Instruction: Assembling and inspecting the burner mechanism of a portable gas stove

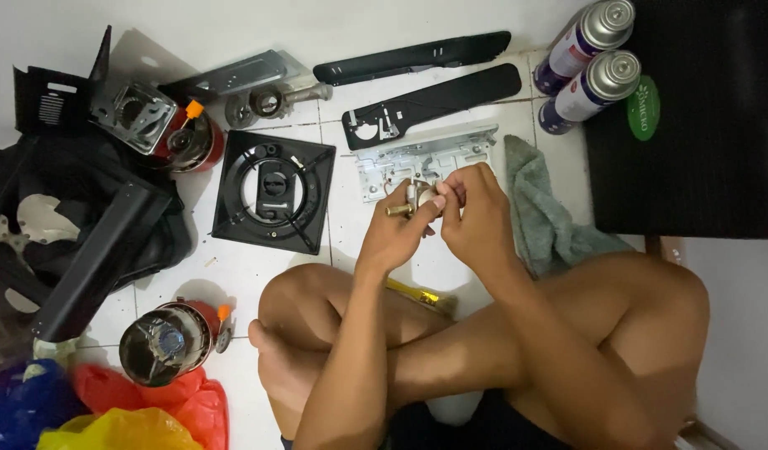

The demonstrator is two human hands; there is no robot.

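Valve part: a small brass-and-silver gas valve (411,202) is held above the white tiled floor (259,275), just in front of the person's crossed legs, between both hands.
Left hand: the left hand (398,233) grips the valve from below, fingers curled shut around its body, the brass stem poking out to the left.
Right hand: the right hand (476,215) pinches the valve's top end with fingertips pressed together, touching the left hand.
Bracket: a bare metal mounting plate (426,158) lies flat on the floor just beyond the hands.
Cloth: a grey-green rag (538,212) lies crumpled just right of the hands.
Panels: two long black stove panels (434,100) lie side by side beyond the bracket.
Burner tray: a square black burner tray (271,192) with a round ring sits left of the hands.
Gas cans: two butane canisters (588,67) lie side by side at the upper right, against a black case (700,150).
Red regulators: one red round unit (184,137) lies at the upper left, another (167,342) at the lower left near coloured plastic bags (117,417).
Tool: a yellow-handled tool (417,293) lies partly hidden under the left forearm.
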